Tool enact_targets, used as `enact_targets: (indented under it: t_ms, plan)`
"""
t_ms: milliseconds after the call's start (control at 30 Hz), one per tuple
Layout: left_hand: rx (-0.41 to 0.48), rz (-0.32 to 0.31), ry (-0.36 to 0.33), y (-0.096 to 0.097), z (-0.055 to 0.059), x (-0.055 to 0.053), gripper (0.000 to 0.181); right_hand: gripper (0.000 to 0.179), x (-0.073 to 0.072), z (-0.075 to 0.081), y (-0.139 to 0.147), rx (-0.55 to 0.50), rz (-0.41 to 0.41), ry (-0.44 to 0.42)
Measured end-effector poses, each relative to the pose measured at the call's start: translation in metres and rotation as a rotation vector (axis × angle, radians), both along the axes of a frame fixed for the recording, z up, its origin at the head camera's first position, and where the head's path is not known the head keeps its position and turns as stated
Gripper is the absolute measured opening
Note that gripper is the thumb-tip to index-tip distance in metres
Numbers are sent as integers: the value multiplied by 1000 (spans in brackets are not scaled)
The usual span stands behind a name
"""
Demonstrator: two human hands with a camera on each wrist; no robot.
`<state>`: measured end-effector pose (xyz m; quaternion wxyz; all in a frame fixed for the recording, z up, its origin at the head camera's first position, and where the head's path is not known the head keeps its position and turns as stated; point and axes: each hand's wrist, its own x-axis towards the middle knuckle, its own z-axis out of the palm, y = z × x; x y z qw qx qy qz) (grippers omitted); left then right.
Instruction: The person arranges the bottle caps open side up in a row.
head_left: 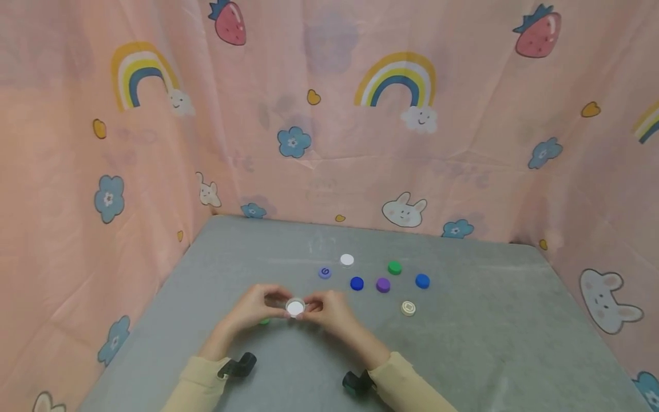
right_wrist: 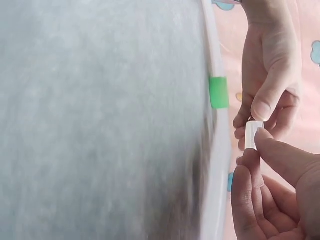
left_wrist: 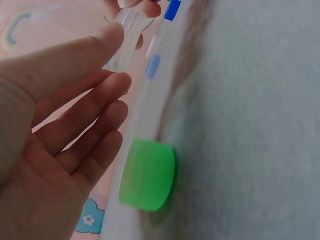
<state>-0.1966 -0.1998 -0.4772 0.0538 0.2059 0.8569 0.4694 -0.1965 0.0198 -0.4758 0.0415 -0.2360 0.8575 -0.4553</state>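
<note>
Two opposite sides of the pale cap [head_left: 296, 308] are pinched by my left hand [head_left: 254, 307] and right hand [head_left: 332, 312], above the table [head_left: 479, 337]; I judge it light, stiff, perhaps slippery, best held by its edge.

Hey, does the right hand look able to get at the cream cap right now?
Probably yes: in the head view, the cream cap lies to the right of the right hand, with no other cap between them. That hand is pinching the clear-rimmed white cap, though, so it would likely need to let go first.
</note>
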Motion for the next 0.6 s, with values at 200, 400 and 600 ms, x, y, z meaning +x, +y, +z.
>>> enact_targets:
  t_ms: [200, 400, 600]
  plan:
    - [-26, -13, 25, -6, 0, 2, 34, 26, 2, -2, -7, 13, 12, -21]
    - [-62, -33, 64, -9, -3, 4, 35, 23, 3, -5, -12, 61, 15, -27]
    - [-95, -43, 91, -11, -7, 6, 36, 23, 5, -8, -15, 88, 22, -30]
